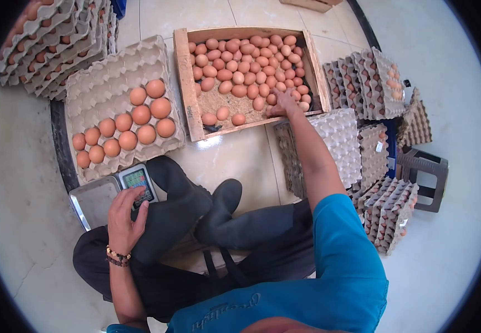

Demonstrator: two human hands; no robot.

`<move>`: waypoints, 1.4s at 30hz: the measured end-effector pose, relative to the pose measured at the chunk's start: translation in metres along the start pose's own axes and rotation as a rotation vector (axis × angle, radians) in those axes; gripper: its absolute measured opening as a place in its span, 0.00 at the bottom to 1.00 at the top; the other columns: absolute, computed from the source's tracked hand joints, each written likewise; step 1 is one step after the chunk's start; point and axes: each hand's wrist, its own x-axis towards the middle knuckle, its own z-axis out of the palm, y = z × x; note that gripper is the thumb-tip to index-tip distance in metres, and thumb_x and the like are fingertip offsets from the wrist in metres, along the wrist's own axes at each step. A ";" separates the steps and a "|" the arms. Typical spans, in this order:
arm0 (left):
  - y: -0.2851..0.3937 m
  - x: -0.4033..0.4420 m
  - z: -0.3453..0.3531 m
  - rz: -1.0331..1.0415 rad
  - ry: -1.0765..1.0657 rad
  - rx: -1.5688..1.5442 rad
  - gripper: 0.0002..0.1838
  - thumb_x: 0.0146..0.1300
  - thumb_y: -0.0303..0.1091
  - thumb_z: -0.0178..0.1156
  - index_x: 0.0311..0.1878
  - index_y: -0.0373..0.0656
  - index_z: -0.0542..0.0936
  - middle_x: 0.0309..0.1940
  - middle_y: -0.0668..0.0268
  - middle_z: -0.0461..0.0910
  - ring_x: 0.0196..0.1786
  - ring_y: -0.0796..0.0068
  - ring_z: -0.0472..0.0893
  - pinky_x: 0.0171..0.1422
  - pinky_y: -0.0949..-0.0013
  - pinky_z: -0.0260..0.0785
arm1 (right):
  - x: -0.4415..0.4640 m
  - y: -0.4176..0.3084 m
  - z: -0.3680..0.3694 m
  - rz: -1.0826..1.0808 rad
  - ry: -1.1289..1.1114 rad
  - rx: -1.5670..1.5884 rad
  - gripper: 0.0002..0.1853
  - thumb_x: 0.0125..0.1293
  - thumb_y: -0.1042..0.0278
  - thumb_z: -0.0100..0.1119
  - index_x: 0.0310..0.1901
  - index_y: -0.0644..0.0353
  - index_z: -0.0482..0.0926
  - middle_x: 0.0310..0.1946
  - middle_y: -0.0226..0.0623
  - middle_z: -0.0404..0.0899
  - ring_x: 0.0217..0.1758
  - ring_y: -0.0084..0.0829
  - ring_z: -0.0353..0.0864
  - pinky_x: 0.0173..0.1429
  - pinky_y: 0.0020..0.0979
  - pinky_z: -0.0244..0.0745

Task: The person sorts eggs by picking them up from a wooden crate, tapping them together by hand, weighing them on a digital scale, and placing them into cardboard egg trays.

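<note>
My right hand (286, 104) reaches into the wooden crate (182, 83), low among the brown eggs (247, 49) at its near right corner. Thumb and fingers are apart beside an egg (271, 99); no firm grip on it shows. Over the near edge of the digital scale (139, 180) is my left hand (125, 217), fingers stretched out and thumb apart, holding nothing. The scale's metal pan (93, 201) carries no egg. Behind the scale lies a cardboard egg tray (99, 83), with brown eggs (141, 115) filling part of its near and right cups.
Stacked filled egg trays (63, 47) rise at the far left. On the right are more filled trays (370, 83), a pile of trays (329, 139), another filled stack (387, 213) and a grey plastic stool (431, 177). My boots (226, 205) are between crate and lap.
</note>
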 end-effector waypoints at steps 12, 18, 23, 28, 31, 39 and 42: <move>0.003 0.001 0.002 0.045 0.024 -0.023 0.13 0.60 0.23 0.62 0.50 0.36 0.80 0.39 0.55 0.81 0.43 0.55 0.82 0.51 0.60 0.74 | -0.016 -0.013 -0.007 0.049 0.053 0.055 0.52 0.33 0.47 0.80 0.67 0.43 0.69 0.62 0.55 0.68 0.65 0.54 0.72 0.68 0.45 0.72; 0.000 0.001 0.002 0.055 0.009 -0.008 0.14 0.60 0.23 0.62 0.50 0.36 0.80 0.39 0.54 0.81 0.43 0.55 0.82 0.51 0.60 0.74 | 0.001 -0.004 0.004 -0.059 0.113 0.112 0.38 0.43 0.47 0.75 0.58 0.48 0.78 0.60 0.54 0.70 0.63 0.52 0.74 0.66 0.43 0.73; 0.003 0.001 0.001 0.060 0.012 -0.003 0.14 0.60 0.23 0.62 0.50 0.36 0.80 0.39 0.55 0.81 0.42 0.55 0.82 0.50 0.60 0.74 | 0.001 -0.004 0.002 -0.051 0.094 0.167 0.33 0.46 0.45 0.71 0.55 0.52 0.80 0.54 0.53 0.78 0.59 0.47 0.78 0.64 0.41 0.74; 0.003 0.001 0.001 0.072 0.038 -0.015 0.13 0.60 0.23 0.63 0.49 0.36 0.80 0.38 0.55 0.81 0.42 0.55 0.82 0.49 0.60 0.74 | 0.005 0.004 0.007 0.014 0.136 0.373 0.33 0.46 0.46 0.72 0.52 0.59 0.81 0.49 0.52 0.83 0.55 0.45 0.82 0.61 0.38 0.77; 0.003 0.000 0.001 0.076 0.038 -0.011 0.13 0.60 0.23 0.63 0.49 0.36 0.80 0.38 0.56 0.81 0.42 0.55 0.82 0.49 0.60 0.74 | 0.011 0.011 0.014 0.017 0.378 0.490 0.28 0.49 0.48 0.71 0.47 0.61 0.82 0.45 0.48 0.84 0.50 0.40 0.84 0.53 0.37 0.79; 0.010 -0.003 0.004 0.088 0.028 -0.094 0.13 0.61 0.24 0.62 0.50 0.36 0.80 0.38 0.56 0.81 0.42 0.59 0.83 0.49 0.63 0.74 | -0.050 -0.013 -0.061 -0.113 0.047 1.948 0.13 0.60 0.61 0.62 0.42 0.54 0.72 0.34 0.35 0.74 0.29 0.30 0.78 0.27 0.24 0.72; 0.030 -0.004 0.009 0.147 -0.041 -0.192 0.14 0.61 0.25 0.63 0.50 0.36 0.80 0.39 0.57 0.82 0.42 0.62 0.83 0.49 0.64 0.74 | -0.119 -0.031 -0.091 -0.406 -0.233 2.165 0.13 0.60 0.63 0.59 0.43 0.58 0.72 0.35 0.39 0.74 0.32 0.32 0.78 0.22 0.23 0.69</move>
